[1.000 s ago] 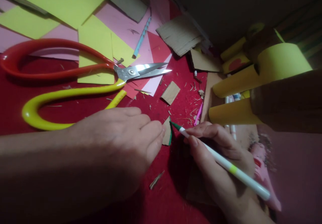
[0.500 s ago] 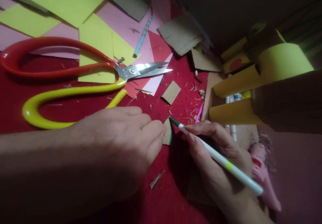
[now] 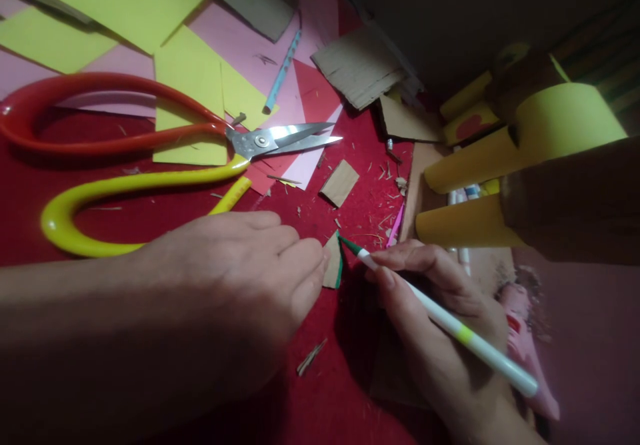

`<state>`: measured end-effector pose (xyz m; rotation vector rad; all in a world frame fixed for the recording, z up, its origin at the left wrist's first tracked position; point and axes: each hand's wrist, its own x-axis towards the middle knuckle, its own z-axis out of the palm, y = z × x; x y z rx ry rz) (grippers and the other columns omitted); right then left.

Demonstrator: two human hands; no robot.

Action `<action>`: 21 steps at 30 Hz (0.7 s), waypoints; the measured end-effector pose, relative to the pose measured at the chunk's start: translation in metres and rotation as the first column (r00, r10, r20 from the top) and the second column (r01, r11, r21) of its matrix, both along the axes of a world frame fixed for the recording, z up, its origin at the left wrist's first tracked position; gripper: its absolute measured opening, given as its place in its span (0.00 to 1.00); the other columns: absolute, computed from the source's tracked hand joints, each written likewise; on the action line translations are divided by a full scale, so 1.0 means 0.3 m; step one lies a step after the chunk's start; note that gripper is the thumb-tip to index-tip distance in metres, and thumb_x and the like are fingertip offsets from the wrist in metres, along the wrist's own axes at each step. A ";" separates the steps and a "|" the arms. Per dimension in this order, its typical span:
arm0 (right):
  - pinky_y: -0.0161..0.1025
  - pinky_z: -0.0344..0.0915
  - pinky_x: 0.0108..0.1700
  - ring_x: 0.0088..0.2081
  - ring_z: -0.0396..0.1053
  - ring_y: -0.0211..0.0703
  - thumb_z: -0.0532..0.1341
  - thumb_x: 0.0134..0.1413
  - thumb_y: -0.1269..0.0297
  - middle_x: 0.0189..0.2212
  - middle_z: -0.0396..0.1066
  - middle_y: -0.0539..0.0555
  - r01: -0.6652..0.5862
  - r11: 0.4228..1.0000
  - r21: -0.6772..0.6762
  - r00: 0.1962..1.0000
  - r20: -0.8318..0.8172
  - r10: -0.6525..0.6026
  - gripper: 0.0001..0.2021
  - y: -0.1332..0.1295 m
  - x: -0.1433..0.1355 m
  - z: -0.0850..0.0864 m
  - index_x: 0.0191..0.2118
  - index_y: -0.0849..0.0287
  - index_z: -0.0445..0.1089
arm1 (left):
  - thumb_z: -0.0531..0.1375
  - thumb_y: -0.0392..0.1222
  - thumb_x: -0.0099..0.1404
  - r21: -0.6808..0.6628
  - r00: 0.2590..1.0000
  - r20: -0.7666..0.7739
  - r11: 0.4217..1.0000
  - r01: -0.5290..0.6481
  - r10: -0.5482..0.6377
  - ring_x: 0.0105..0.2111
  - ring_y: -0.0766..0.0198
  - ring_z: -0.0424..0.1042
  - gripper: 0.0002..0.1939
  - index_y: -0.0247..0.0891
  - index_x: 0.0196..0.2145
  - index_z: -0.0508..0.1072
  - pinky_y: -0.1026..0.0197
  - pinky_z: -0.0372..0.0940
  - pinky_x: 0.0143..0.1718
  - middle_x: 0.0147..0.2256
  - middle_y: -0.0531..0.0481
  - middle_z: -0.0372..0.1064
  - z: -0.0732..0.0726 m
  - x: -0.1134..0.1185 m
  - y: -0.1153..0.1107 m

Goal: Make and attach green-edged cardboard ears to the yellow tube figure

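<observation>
My left hand (image 3: 250, 285) is closed on a small cardboard piece (image 3: 332, 265), gripping its left side low over the red surface. A green line runs along that piece's right edge. Between the thumb and fingers of my right hand (image 3: 440, 312) is a white marker (image 3: 440, 312) with a green brush tip and a yellow-green band. Its tip is at the top corner of the cardboard piece. Just above lies a loose cardboard rectangle (image 3: 340, 183). Scissors (image 3: 260, 141) with one red and one yellow handle lie above my left hand, blades slightly apart.
Yellow paper (image 3: 190, 85) and pink paper (image 3: 240, 28) cover the upper left, with a blue patterned pencil (image 3: 283, 72) on top. Cardboard scraps (image 3: 357, 68) lie farther back. Yellow paper rolls (image 3: 470, 165) stand at the right, near a pink glue gun (image 3: 530, 352).
The marker's back end has swung slightly right and down, with my right hand shifting a little the same way. Its tip stays by the cardboard's top corner; my left hand is nearly unmoved.
</observation>
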<state>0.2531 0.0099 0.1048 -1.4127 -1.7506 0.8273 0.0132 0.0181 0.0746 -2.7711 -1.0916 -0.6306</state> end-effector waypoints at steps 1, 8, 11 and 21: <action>0.29 0.71 0.27 0.24 0.75 0.35 0.72 0.70 0.72 0.28 0.82 0.45 -0.004 1.000 -0.003 1.000 -0.003 0.004 0.08 0.002 -0.001 0.000 0.41 0.49 0.84 | 0.53 0.29 0.77 0.000 1.000 -0.012 1.000 0.026 -0.026 0.32 0.52 0.66 0.21 0.43 0.42 0.86 0.50 0.69 0.43 0.30 0.52 0.71 0.004 -0.004 0.003; 0.27 0.67 0.23 0.21 0.71 0.34 0.72 0.66 0.73 0.25 0.79 0.44 0.031 0.999 0.029 1.000 -0.004 -0.031 0.08 0.005 -0.021 -0.008 0.40 0.49 0.84 | 0.51 0.29 0.79 0.031 0.993 -0.035 0.993 0.113 -0.112 0.31 0.55 0.66 0.22 0.41 0.41 0.83 0.50 0.65 0.37 0.31 0.53 0.70 0.020 -0.023 0.027; 0.27 0.67 0.23 0.21 0.71 0.33 0.72 0.62 0.73 0.24 0.80 0.44 0.052 0.998 0.045 0.998 -0.036 -0.051 0.08 0.010 -0.035 -0.002 0.38 0.50 0.84 | 0.50 0.29 0.80 0.057 0.994 -0.010 0.992 0.109 -0.109 0.30 0.55 0.66 0.21 0.41 0.42 0.83 0.50 0.65 0.37 0.31 0.53 0.69 0.001 -0.022 0.033; 0.31 0.69 0.24 0.24 0.74 0.37 0.73 0.70 0.72 0.27 0.80 0.47 -0.004 0.999 -0.054 0.997 -0.077 0.000 0.09 -0.003 0.009 -0.004 0.41 0.47 0.85 | 0.54 0.34 0.77 0.072 0.995 0.005 0.993 0.095 -0.095 0.30 0.56 0.64 0.17 0.45 0.38 0.81 0.50 0.65 0.34 0.31 0.54 0.66 -0.011 -0.019 0.030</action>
